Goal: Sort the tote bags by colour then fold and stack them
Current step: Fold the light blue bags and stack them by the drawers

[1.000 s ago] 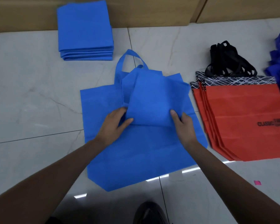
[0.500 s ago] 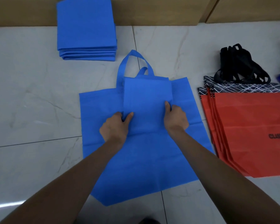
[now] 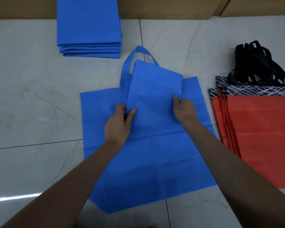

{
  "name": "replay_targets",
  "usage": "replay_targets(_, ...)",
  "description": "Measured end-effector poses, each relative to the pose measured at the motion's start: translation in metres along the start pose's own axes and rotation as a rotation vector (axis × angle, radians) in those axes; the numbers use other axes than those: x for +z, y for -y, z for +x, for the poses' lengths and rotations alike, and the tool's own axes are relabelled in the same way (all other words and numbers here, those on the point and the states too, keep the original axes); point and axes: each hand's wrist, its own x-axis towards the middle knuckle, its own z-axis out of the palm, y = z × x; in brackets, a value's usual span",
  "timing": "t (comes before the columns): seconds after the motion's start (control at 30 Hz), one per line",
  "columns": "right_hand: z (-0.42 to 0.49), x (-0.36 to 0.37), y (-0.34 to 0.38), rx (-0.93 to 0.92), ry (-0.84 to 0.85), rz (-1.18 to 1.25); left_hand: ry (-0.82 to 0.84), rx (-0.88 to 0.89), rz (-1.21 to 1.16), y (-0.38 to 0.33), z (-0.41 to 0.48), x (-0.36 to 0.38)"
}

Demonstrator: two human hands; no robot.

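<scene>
Left hand (image 3: 120, 122) pinches the left edge of the folded blue bag (image 3: 155, 89), right hand (image 3: 183, 107) grips its right edge, holding it over the flat blue bag (image 3: 146, 170) spread on the floor (image 3: 31, 96); the blue stack (image 3: 89, 27) sits beyond, upper left, red bags (image 3: 262, 129) on the right

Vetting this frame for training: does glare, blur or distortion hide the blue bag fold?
Head view: white glare streak on the glossy grey floor tiles at lower left, off the bags; mild softness throughout; wide-angle stretch toward the edges; the folded blue fabric tote bag, gripped by the left hand and right hand, barely contrasts with the flat blue tote bag beneath.
</scene>
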Motion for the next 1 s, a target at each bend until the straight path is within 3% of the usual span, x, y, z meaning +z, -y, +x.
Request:
replay_targets(0.13,-0.006,-0.004,0.001,-0.116,-0.076,-0.034,0.038,-0.212,0.080,-0.012,0.009,0.005)
replay_targets(0.2,-0.011,-0.002,0.002,-0.206,-0.099,-0.143,-0.018,-0.251,0.093,-0.022,0.003,0.005)
replay_targets(0.33,-0.013,0.005,0.006,-0.251,-0.140,-0.331,-0.208,0.087,0.426,-0.027,-0.002,0.012)
replay_targets(0.4,-0.012,0.007,0.010,-0.229,-0.152,-0.396,-0.081,0.225,0.455,-0.032,0.010,0.014)
replay_targets(0.5,-0.013,0.009,0.014,-0.215,-0.226,-0.544,0.133,0.254,0.557,-0.024,0.028,0.025)
replay_targets(0.6,-0.008,0.017,0.012,-0.542,-0.425,-0.582,0.141,0.248,0.603,-0.009,0.030,0.036)
replay_targets(0.67,-0.001,0.022,0.010,-0.797,-0.247,-0.575,0.088,0.272,0.572,-0.004,0.029,0.041)
replay_targets(0.73,0.005,0.028,0.008,-0.840,-0.038,-0.650,0.038,0.299,0.530,0.000,0.029,0.043)
replay_targets(0.9,0.006,0.032,0.004,-0.787,-0.080,-0.660,-0.062,0.305,0.466,0.000,0.028,0.045)
replay_targets(1.0,0.004,0.032,0.006,-0.711,-0.100,-0.631,-0.238,0.004,0.243,-0.010,0.011,0.038)
